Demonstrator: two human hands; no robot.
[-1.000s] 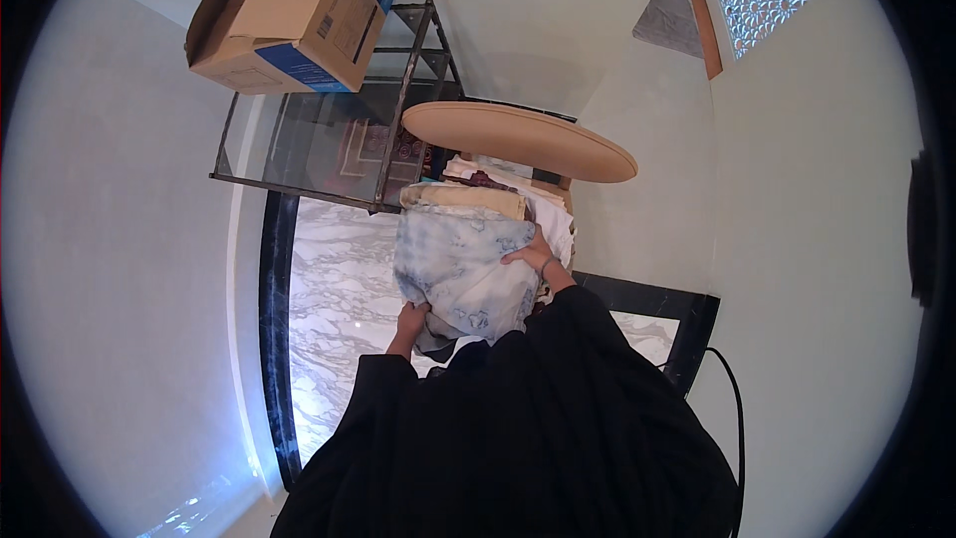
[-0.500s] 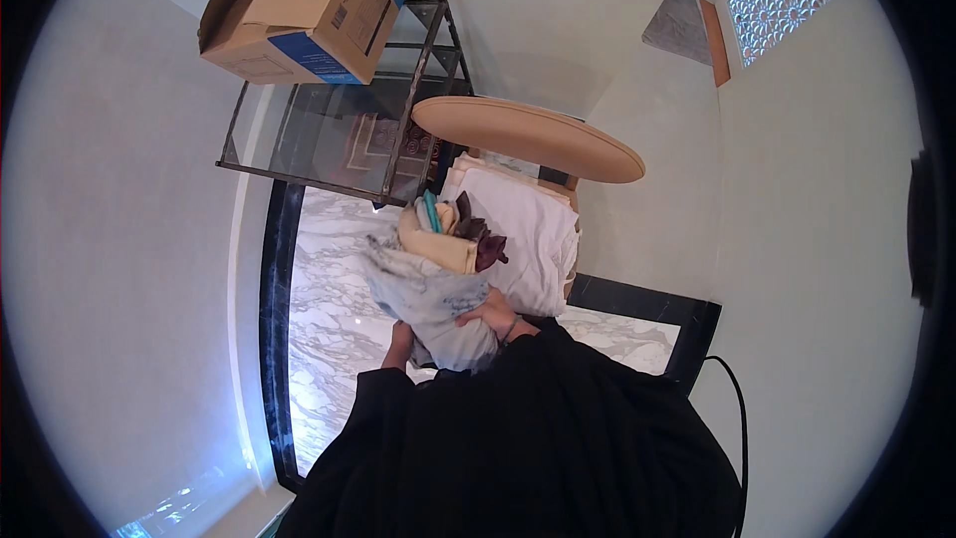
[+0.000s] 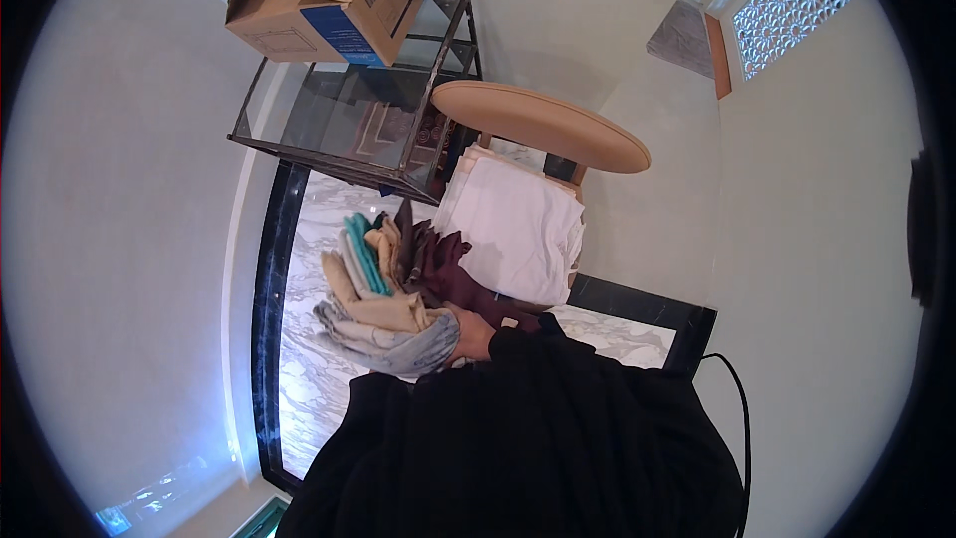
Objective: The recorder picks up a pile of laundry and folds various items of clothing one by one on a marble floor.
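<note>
1. Far left on my feed, well off to the left of the chair, a black stone border [image 3: 267, 339] edges the white marble floor [image 3: 304, 408], which has grey veins all over it.
2. Beyond and left of the chair there's a glass shelf unit [image 3: 324, 105] with a dark metal frame. A cardboard box [image 3: 339, 15] with blue panels sits on top, one flap sticking up.
3. Left sleeve [image 3: 373, 399] is black and sits near side, left of the chair. My left hand is hidden, so I honestly can't tell what it's doing.
4. The bundle of folded cloths [image 3: 388, 314] is up over the floor, just off the chair's near left corner. Blue-grey tie-dye cloth [image 3: 413, 354] is closest to me, then beige, with a teal cloth [image 3: 366, 257] standing up at the far side and dark brown next to it.
5. My right hand [image 3: 470, 334] is clamped on the bundle, on the chair side of it. Fingertips are buried in fabric. Maroon cloth [image 3: 458, 284] trails from there toward the black sleeve, near the chair's front edge.
6. White folded cloth [image 3: 513, 229] is piled on the seat of the chair [image 3: 543, 125], in front of its oval tan backrest.
7. Right of the chair, a black cable [image 3: 738, 399] curves down near me, and a lattice window [image 3: 797, 10] is up high, far side.
</note>
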